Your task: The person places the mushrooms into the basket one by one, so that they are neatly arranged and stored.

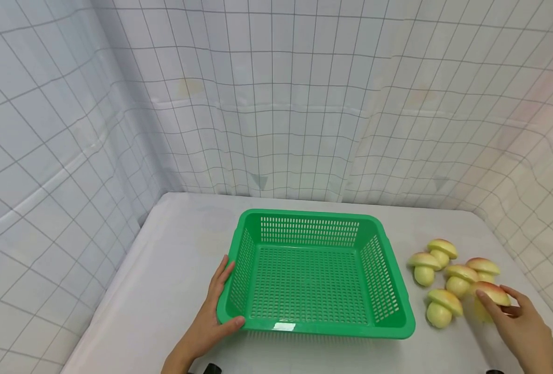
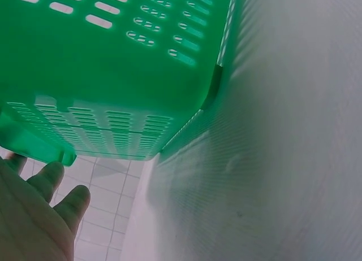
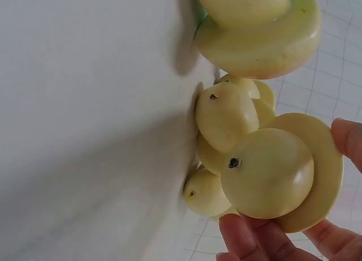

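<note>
- Okay, my left hand [image 1: 206, 318], fingers spread, touches green basket [image 1: 332, 331], left side
- My right hand [image 1: 524, 327] pinches yellow mushroom [image 3: 268, 173], scene right
- Five other mushrooms [image 1: 458, 285] near it

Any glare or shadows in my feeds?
Head: white patch, probably glare, on the near rim of the green basket; left wrist: striped shadow beside it on the white tabletop; right wrist: dim, soft shadows across the tabletop, faint highlight on the held mushroom-shaped piece.
</note>
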A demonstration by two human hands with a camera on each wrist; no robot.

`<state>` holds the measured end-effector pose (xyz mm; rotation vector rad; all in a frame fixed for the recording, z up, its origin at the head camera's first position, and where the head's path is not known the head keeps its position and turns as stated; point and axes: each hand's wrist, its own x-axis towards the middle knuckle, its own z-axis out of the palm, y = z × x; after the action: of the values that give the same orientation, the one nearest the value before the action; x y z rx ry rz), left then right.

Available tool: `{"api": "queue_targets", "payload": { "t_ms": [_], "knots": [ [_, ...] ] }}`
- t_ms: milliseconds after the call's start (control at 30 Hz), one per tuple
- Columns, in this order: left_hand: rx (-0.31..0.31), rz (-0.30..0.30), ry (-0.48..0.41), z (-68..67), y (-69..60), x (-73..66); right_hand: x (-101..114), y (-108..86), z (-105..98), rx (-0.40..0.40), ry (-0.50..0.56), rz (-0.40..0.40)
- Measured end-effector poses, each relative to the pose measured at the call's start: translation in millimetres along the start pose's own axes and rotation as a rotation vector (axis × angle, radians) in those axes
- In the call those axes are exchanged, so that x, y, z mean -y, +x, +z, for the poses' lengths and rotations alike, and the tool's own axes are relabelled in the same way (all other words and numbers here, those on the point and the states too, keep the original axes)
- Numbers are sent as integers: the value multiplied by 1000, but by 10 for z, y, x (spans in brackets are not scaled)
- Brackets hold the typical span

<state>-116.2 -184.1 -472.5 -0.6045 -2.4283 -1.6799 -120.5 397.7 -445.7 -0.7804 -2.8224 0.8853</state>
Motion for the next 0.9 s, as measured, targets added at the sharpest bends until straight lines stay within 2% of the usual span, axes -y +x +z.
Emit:
{"api": "queue_targets", "payload": {
  "t_ms": [67, 200, 367, 500, 700, 900],
  "knots": [
    [-3, -1, -4, 3, 0, -5, 53, -1, -17, -23, 6, -3],
    [-6, -14, -13, 10, -2, -8, 159, 1, -41, -63, 14, -59],
    [-11, 12, -13, 16, 0, -6, 341, -13, -46, -96, 34, -143],
    [-9, 31, -23, 16, 3, -13, 532, -25, -63, -103, 68, -193],
    [-12, 15, -44, 25, 4, -10, 823, -31, -90, -87, 106, -277],
    [-16, 1, -64, 32, -1, 8, 1107, -43, -88, -108, 124, -394]
  ]
}}
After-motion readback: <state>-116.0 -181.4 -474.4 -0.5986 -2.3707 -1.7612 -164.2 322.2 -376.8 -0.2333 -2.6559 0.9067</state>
